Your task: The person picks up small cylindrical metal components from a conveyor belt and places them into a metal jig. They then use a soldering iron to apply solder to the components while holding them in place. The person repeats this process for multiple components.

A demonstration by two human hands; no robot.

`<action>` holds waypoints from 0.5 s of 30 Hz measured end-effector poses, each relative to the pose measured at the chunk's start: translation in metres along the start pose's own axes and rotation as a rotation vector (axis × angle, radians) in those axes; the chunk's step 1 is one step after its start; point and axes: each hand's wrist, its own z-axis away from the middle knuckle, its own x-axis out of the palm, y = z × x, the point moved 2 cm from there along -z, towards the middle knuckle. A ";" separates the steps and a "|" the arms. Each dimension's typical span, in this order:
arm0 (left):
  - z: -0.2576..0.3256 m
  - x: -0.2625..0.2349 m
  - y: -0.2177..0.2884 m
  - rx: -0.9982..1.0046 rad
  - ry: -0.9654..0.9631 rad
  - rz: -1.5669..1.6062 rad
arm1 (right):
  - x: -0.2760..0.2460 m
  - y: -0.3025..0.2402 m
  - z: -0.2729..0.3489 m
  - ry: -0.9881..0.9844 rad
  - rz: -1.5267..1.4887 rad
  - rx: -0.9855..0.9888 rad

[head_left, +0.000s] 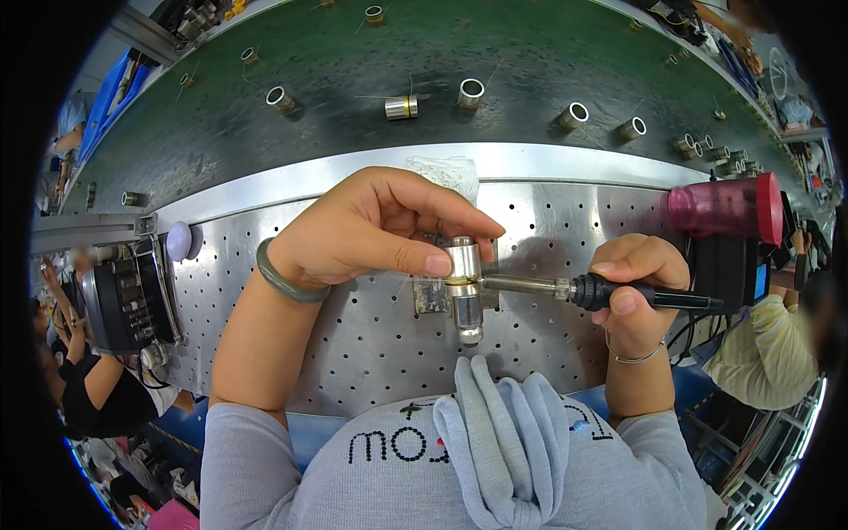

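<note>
My left hand (pixel 371 230) pinches a small silver metal cylinder (pixel 465 287) that sits upright in a fixture on the perforated metal worktop (pixel 353 336); thumb and fingers close around its top. My right hand (pixel 638 283) grips the black handle of a soldering iron (pixel 636 296). Its metal shaft points left and its tip touches the yellow band on the cylinder's side. A green bangle is on my left wrist, a thin bracelet on the right.
Behind the worktop a green conveyor belt (pixel 371 79) carries several similar metal cylinders (pixel 402 107). A pink-red capped container (pixel 729 205) stands at the right, a black device (pixel 124 296) at the left. Other people sit at both sides.
</note>
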 end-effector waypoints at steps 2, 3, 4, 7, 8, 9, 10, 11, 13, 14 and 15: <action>0.000 0.000 0.000 -0.006 0.008 -0.001 | -0.001 0.001 0.000 -0.007 0.015 -0.018; 0.000 0.001 0.000 -0.013 0.013 -0.002 | -0.001 0.001 0.000 -0.003 0.007 -0.011; 0.000 0.001 0.000 -0.019 0.017 -0.003 | 0.000 0.000 0.000 0.000 0.000 -0.005; 0.001 0.000 0.000 -0.037 0.033 -0.016 | 0.001 -0.001 0.000 0.006 0.002 0.012; 0.002 0.000 0.000 -0.044 0.040 -0.022 | 0.001 -0.002 0.000 0.008 0.006 0.017; 0.002 0.001 0.001 -0.044 0.043 0.007 | 0.001 -0.002 0.000 0.007 0.010 0.017; 0.001 0.002 0.002 -0.045 0.045 0.036 | 0.001 -0.002 0.000 0.006 0.015 0.017; 0.001 0.003 0.003 -0.047 0.046 0.066 | 0.002 -0.002 0.000 0.007 0.020 0.017; 0.002 0.005 0.005 -0.075 0.065 0.026 | 0.001 -0.002 0.000 0.009 0.024 0.021; 0.003 0.005 0.005 -0.089 0.076 0.006 | 0.001 -0.003 0.000 0.009 0.025 0.023; 0.003 0.005 0.004 -0.094 0.078 -0.005 | 0.002 -0.003 0.000 0.010 0.030 0.023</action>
